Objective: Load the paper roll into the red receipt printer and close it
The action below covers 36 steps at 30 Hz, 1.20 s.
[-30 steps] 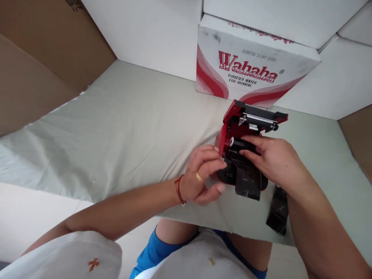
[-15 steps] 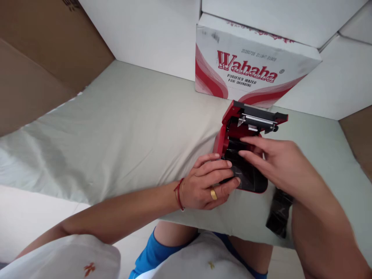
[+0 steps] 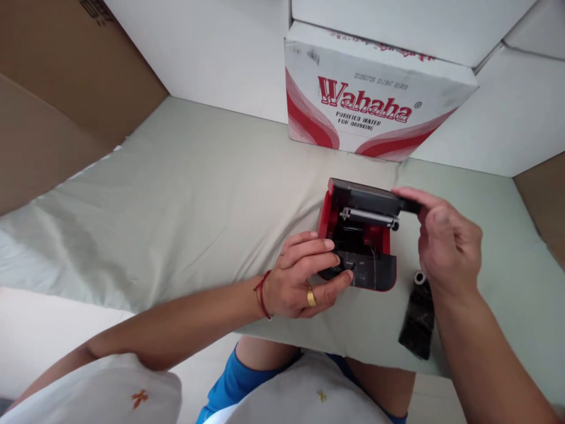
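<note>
A red and black device (image 3: 371, 272) rests on the pale green cloth, its hinged black lid (image 3: 366, 197) partly raised over a dark inner compartment. Under the lid a metal-and-black roller (image 3: 368, 218) shows. My left hand (image 3: 304, 274), with a gold ring, lies with its fingers spread on the device's left front part. At the lid's right corner, my right hand (image 3: 450, 241) has its fingers against the edge, holding it. A black roll with a white core (image 3: 417, 321) lies on the cloth just right of the device, beside my right forearm.
The cloth-covered table (image 3: 212, 176) carries a white and red Wahaha box (image 3: 379, 94) behind the device. White boxes or panels stand along the back. Brown cardboard (image 3: 79, 88) rises at the left, with more (image 3: 545, 200) at the right edge.
My right hand has moved from inside the compartment up and right to the lid. The lid has swung lower. My left hand stays on the device.
</note>
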Motion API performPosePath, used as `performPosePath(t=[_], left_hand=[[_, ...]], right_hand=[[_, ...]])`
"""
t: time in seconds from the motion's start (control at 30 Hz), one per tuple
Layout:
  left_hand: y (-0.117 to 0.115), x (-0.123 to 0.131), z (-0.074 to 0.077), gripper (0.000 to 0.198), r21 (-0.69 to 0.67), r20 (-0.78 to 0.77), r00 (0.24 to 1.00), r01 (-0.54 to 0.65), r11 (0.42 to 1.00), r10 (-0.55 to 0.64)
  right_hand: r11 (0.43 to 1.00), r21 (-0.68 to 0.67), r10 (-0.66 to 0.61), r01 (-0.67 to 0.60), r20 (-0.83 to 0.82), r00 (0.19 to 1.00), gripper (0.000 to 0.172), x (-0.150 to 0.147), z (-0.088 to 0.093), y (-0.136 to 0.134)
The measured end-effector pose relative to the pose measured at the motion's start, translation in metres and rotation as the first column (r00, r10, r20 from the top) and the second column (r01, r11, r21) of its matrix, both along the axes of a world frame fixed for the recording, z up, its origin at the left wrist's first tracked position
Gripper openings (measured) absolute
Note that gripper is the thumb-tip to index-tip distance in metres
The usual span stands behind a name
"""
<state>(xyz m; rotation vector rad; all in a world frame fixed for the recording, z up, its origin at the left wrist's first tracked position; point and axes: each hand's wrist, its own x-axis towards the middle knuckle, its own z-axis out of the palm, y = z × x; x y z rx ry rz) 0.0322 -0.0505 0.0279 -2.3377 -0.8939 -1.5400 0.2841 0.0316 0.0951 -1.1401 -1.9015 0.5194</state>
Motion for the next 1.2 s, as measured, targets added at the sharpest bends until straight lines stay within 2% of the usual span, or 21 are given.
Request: performPosePath(t=[0.07,0.13,0.23,0.3,0.37,0.47,0.6,0.7,0.8,0.9,0.97,1.07,1.13,1.2], left_hand=[[0.000,0.000,-0.002,0.023,0.015,0.007,1.000,-0.006,1.000,0.005],[0.002,-0.001,-0.004,0.024,0.025,0.014,1.000,-0.014,1.000,0.013],[0.007,-0.007,-0.005,0.031,0.028,0.032,0.999,0.010,1.000,-0.011],[0.014,-0.015,-0.005,0.046,-0.030,0.055,0.997,0.050,0.998,-0.049],[0.022,-0.023,-0.004,0.059,-0.161,0.096,0.992,0.098,0.982,-0.083],[0.033,-0.031,-0.004,0.057,-0.332,0.212,0.971,0.179,0.926,-0.112],[0.039,-0.029,-0.004,0.043,-0.309,0.252,0.957,0.223,0.925,-0.146],[0.040,-0.027,-0.004,0.042,-0.311,0.260,0.945,0.276,0.910,-0.198],[0.039,-0.025,-0.011,0.050,-0.364,0.389,0.890,0.387,0.847,-0.239],[0.040,-0.024,-0.021,0.061,-0.415,0.543,0.816,0.465,0.782,-0.197],[0.043,-0.024,-0.026,0.078,-0.474,0.599,0.788,0.493,0.729,-0.143],[0.047,-0.023,-0.027,0.103,-0.567,0.650,0.752,0.575,0.590,-0.108],[0.048,-0.021,-0.024,0.107,-0.576,0.679,0.722,0.636,0.514,-0.133],[0.047,-0.018,-0.021,0.105,-0.560,0.709,0.688,0.684,0.467,-0.156]], right_hand=[[0.994,0.086,0.070,-0.067,-0.037,0.997,0.050,0.008,-0.008,-0.016],[0.980,0.143,0.139,-0.141,0.021,0.990,0.049,0.015,-0.018,-0.026],[0.967,0.195,0.159,-0.165,0.046,0.986,0.044,0.020,-0.034,-0.031],[0.965,0.215,0.154,-0.152,0.007,0.988,0.038,0.019,-0.041,-0.032],[0.962,0.231,0.157,-0.146,-0.029,0.987,0.037,0.015,-0.044,-0.033],[0.962,0.243,0.144,-0.126,-0.060,0.988,0.037,0.010,-0.045,-0.034],[0.961,0.258,0.121,-0.102,-0.060,0.991,0.035,0.007,-0.039,-0.033],[0.975,0.201,0.101,-0.097,-0.011,0.995,0.034,0.005,-0.025,-0.037],[0.963,0.199,0.165,-0.180,0.091,0.982,0.033,0.004,-0.012,-0.051],[0.915,0.286,0.230,-0.284,0.207,0.951,0.034,0.005,-0.011,-0.072],[0.904,0.324,0.209,-0.280,0.237,0.949,0.036,0.006,-0.017,-0.085],[0.916,0.333,0.157,-0.226,0.222,0.962,0.045,0.007,-0.027,-0.097],[0.922,0.326,0.147,-0.210,0.209,0.967,0.048,0.007,-0.031,-0.100],[0.928,0.314,0.147,-0.202,0.192,0.970,0.049,0.007,-0.033,-0.101]])
